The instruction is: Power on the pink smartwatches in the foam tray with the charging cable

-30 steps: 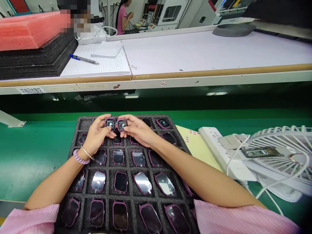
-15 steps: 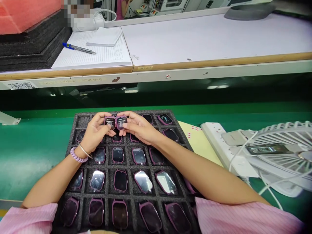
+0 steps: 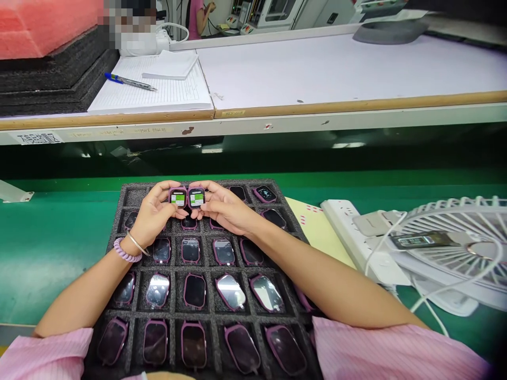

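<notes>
Two purple-framed smartwatches are held side by side above the far part of a dark foam tray. My left hand is closed on the left smartwatch, thumb at its lower edge. The right smartwatch is gripped in my right hand, its edge touching or almost touching the other one. Both lit screens show green and white blocks. Beneath, several more purple watch bodies lie in the tray's compartments, mostly with dark or reflective screens. One at the far right has a lit display.
Right of the tray are a yellow sheet, a white power strip and a white fan with loose cables. A raised shelf crosses behind, bearing paper, a pen and stacked black foam. Another person's arm shows beyond.
Both held watch screens have switched from white text on black to green and white blocks. My hands keep their grip; the view has shifted slightly.
</notes>
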The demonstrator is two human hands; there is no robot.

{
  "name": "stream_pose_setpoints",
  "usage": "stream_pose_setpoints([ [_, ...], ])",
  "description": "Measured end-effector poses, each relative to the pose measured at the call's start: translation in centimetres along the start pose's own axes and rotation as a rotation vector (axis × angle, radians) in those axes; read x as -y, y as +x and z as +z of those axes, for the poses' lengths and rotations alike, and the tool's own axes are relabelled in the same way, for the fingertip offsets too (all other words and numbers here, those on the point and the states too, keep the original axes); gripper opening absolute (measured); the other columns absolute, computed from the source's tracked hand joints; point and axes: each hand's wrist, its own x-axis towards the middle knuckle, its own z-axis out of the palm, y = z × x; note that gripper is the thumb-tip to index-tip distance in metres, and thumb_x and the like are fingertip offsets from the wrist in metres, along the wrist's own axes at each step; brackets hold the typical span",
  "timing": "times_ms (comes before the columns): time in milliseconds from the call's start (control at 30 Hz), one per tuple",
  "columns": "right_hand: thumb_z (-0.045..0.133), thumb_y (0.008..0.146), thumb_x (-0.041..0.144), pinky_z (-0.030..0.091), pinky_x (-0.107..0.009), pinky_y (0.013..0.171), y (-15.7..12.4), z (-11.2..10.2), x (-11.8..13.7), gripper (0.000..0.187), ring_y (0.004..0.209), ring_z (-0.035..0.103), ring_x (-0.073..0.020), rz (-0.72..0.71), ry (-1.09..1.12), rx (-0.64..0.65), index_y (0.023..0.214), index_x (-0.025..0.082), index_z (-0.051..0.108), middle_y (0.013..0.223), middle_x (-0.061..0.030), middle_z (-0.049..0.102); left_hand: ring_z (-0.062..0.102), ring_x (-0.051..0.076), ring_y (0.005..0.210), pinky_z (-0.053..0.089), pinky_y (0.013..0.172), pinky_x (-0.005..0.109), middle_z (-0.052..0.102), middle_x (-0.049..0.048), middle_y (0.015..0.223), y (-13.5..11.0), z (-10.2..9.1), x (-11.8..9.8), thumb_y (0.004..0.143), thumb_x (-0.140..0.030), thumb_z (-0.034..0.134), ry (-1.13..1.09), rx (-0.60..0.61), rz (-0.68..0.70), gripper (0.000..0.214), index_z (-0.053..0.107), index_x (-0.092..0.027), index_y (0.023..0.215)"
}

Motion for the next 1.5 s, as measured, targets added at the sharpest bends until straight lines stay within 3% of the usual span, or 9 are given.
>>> stream_pose_setpoints([
  [233, 0.083, 0.071, 0.014, 0.054, -0.022, 0.059, 0.03, -0.06, -0.13, 0.056, 0.068, 0.07, -0.0137, 0.038, -0.02, -0.035, 0.12, 0.021, 0.057, 0.089, 0.0021, 0.07, 0.075, 0.012, 0.068, 0.068, 0.072, 0.028, 0.071, 0.0052, 0.115, 0.09, -0.12, 0.24, 0.071, -0.019, 0.08, -0.006, 0.001, -0.003, 0.051, 0.057, -0.019, 0.117],
  [400, 0.085, 0.079, 0.034, 0.042, -0.021, 0.047, 0.24, 0.06, -0.19, 0.045, 0.053, 0.06, -0.0102, 0.051, -0.022, -0.11, 0.112, 0.02, 0.059, 0.082, 0.0027, 0.067, 0.076, 0.016, 0.063, 0.067, 0.064, 0.029, 0.075, 0.0038, 0.096, -0.06, 0.09, -0.16, 0.084, -0.035, 0.075, -0.04, -0.01, -0.07, 0.039, 0.06, -0.018, 0.115],
  [633, 0.087, 0.076, 0.034, 0.039, -0.022, 0.05, 0.18, 0.21, -0.04, 0.046, 0.054, 0.055, -0.0087, -0.01, -0.058, -0.109, 0.109, 0.02, 0.059, 0.082, 0.004, 0.064, 0.078, 0.017, 0.067, 0.068, 0.068, 0.029, 0.075, 0.0025, 0.098, -0.23, 0.1, -0.39, 0.075, -0.022, 0.073, -0.056, 0.021, -0.074, 0.042, 0.06, -0.017, 0.115],
  [833, 0.089, 0.077, 0.042, 0.036, -0.022, 0.05, 0.16, 0.23, -0.09, 0.049, 0.053, 0.051, -0.0086, -0.032, -0.092, -0.103, 0.109, 0.02, 0.058, 0.075, 0.0058, 0.06, 0.078, 0.017, 0.065, 0.068, 0.067, 0.029, 0.075, 0.0013, 0.095, -0.24, 0.17, -0.39, 0.075, -0.021, 0.072, -0.057, 0.038, -0.076, 0.04, 0.06, -0.018, 0.113],
  [1100, 0.084, 0.074, 0.027, 0.041, -0.023, 0.054, 0.05, 0.27, -0.03, 0.047, 0.059, 0.055, -0.0104, -0.042, -0.1, -0.066, 0.113, 0.022, 0.06, 0.081, 0.0046, 0.062, 0.077, 0.017, 0.065, 0.068, 0.066, 0.029, 0.074, 0.0006, 0.091, -0.13, 0.06, -0.13, 0.079, -0.03, 0.078, -0.036, 0.019, -0.062, 0.04, 0.061, -0.018, 0.113],
  [1500, 0.086, 0.08, 0.034, 0.048, -0.024, 0.057, -0.01, 0.13, -0.14, 0.05, 0.062, 0.061, -0.0118, -0.026, -0.089, -0.045, 0.121, 0.022, 0.059, 0.085, 0.0026, 0.065, 0.077, 0.016, 0.063, 0.068, 0.065, 0.027, 0.075, 0.0028, 0.1, -0.1, 0.15, -0.25, 0.076, -0.025, 0.08, -0.008, -0.002, -0.041, 0.044, 0.06, -0.018, 0.114],
])
